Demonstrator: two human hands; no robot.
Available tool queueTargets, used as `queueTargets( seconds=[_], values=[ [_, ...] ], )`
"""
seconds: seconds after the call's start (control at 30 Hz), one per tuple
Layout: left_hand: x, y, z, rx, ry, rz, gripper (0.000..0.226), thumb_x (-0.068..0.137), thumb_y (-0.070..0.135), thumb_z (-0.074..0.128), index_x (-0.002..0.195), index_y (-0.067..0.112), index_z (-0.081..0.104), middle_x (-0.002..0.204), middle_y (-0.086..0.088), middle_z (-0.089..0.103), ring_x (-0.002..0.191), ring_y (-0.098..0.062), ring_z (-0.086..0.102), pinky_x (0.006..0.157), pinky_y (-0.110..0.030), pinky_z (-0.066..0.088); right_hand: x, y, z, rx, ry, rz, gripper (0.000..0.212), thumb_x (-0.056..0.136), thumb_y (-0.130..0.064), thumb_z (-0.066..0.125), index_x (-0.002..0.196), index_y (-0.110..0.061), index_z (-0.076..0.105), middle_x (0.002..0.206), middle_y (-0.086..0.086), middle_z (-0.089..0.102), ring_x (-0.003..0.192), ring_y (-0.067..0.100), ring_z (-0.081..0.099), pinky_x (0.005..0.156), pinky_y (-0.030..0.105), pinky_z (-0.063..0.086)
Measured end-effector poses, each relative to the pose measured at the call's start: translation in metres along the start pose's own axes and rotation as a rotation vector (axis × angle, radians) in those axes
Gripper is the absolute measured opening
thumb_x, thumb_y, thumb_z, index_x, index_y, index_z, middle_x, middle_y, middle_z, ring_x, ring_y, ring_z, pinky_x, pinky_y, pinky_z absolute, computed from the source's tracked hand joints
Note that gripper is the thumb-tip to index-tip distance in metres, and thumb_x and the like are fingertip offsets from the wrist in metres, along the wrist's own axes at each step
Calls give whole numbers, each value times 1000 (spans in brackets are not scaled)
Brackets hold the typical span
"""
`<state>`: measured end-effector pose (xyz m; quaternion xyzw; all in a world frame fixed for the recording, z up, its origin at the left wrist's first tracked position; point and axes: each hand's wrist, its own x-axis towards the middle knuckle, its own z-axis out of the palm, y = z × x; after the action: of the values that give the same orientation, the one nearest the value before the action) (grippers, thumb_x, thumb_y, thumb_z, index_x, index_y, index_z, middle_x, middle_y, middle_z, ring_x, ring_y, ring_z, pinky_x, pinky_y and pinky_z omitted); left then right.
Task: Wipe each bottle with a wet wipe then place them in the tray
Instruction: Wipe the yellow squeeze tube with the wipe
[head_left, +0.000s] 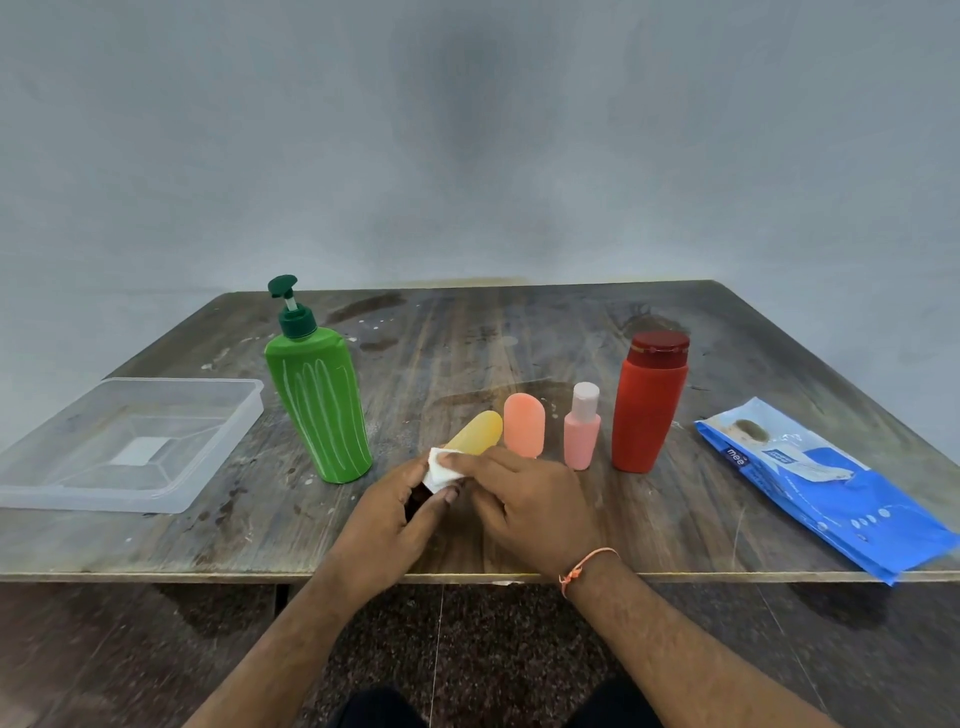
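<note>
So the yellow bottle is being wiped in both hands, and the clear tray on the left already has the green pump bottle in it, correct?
Not quite. The head view shows the clear tray holding no bottles; the green pump bottle stands upright on the table just right of it. The rest holds: the left hand and right hand hold the yellow bottle with the wipe.

Left hand (395, 512) grips tilted yellow bottle (475, 434); right hand (524, 499) presses white wipe (441, 470) on it. Cap end hidden, possibly dark. Clear tray (218, 467) far left.
</note>
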<state>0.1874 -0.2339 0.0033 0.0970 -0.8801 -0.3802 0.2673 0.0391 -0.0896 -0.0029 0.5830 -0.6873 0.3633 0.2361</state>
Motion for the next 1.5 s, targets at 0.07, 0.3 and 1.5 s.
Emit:
queueTargets(
  seconds=[0.07,0.3,1.5],
  values=[
    [-1,2,-1,-2,16,-3,44,103,27,64,147,29,59,129,18,70,122,-8,65,104,-35,53,0,2,0,-33,78,80,43,102,-25,61,141,-41,66,105,-12,74,74,16,68,57,39,56],
    [-3,0,-4,2,7,-31,54,102,30,66,154,29,52,145,19,63,138,-4,55,116,-45,47,4,6,-3,-42,228,339,40,106,-28,66,143,-43,65,120,-16,76,95,6,72,68,29,58],
    [7,-10,3,-84,-44,-95,29,107,50,42,120,34,63,83,10,68,70,-11,62,68,-27,50,8,7,-1,641,-147,606,25,100,-43,76,87,-22,79,69,3,74,48,17,64,54,34,49]
  ],
)
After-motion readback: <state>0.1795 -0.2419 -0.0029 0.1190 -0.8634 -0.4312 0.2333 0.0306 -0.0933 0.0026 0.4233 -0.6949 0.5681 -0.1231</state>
